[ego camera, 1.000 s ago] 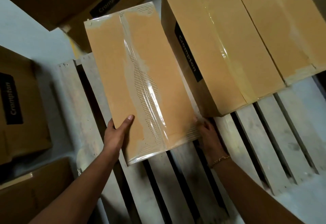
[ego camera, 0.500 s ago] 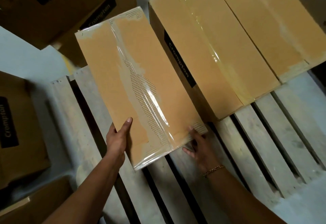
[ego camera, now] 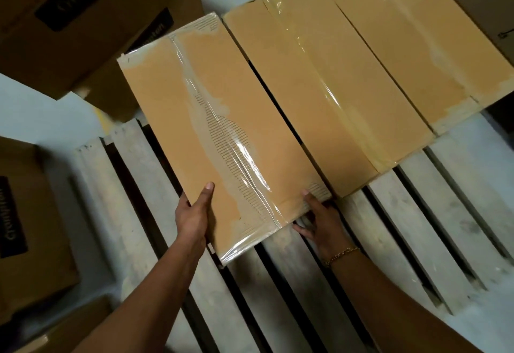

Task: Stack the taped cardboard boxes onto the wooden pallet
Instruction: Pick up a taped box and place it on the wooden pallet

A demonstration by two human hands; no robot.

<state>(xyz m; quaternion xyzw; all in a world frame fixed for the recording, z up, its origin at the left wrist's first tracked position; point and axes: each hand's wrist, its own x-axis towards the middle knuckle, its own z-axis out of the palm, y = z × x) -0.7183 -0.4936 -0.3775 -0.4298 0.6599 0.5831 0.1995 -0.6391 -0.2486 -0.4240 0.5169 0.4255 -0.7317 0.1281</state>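
Only the arms show here. The left forearm [ego camera: 155, 291] and right forearm [ego camera: 395, 297] are both bare as far up as the shot goes. The right hand [ego camera: 322, 222] has a thin gold-coloured chain bracelet [ego camera: 340, 255] at the wrist, with small links catching a bit of light. The thumbnail on the left hand [ego camera: 194, 213] looks short and plain, and so does the right one.
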